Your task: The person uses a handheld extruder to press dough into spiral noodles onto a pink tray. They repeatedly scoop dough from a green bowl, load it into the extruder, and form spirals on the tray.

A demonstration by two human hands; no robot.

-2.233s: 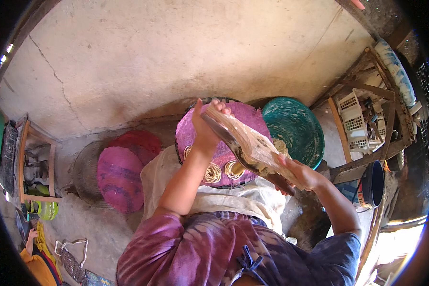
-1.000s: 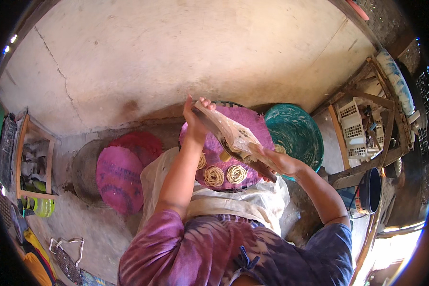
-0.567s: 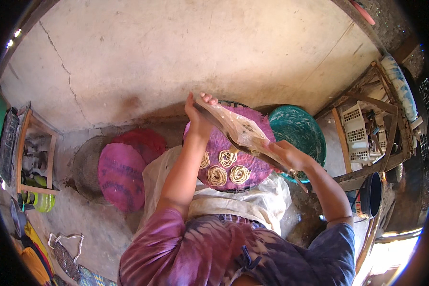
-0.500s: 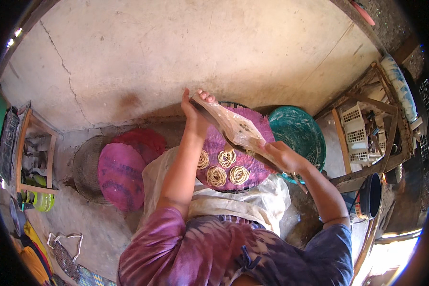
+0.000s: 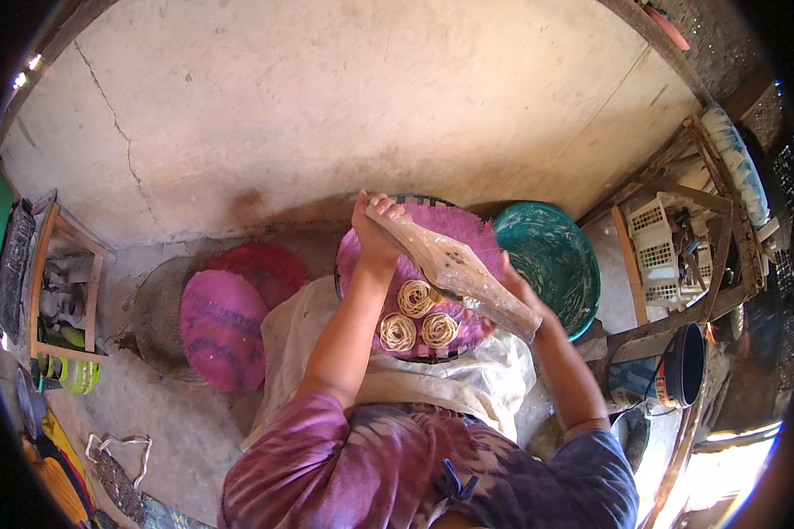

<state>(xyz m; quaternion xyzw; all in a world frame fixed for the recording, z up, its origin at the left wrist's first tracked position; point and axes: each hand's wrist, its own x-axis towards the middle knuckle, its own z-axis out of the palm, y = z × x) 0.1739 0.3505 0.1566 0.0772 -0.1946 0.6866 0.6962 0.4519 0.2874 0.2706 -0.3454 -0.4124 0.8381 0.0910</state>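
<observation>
A long wooden noodle press [image 5: 454, 256], pale and worn, slants across the middle in front of me. My left hand [image 5: 382, 220] is wrapped around its upper left end. At the lower right end is my right hand [image 5: 522, 286], its thumb side showing above the wood and a fingertip below; the rest is hidden by the press. Under the press lies a purple woven mat [image 5: 468, 222] on a round tray. Three coils of pale noodle strands [image 5: 398, 332] show on the mat near me. My left forearm and the press cover part of it.
A green basin [image 5: 551, 256] with whitish smears stands right of the tray. To the left lie a purple round mat [image 5: 225, 331] and a red one [image 5: 260, 269]. A dark bucket [image 5: 679, 366] and a white crate [image 5: 655, 247] are at the right, beneath a wall [image 5: 344, 97].
The press has shifted a little down and right at its lower end. My right hand has opened its grip somewhat and turned. A coil at the left is now out of sight behind my left forearm.
</observation>
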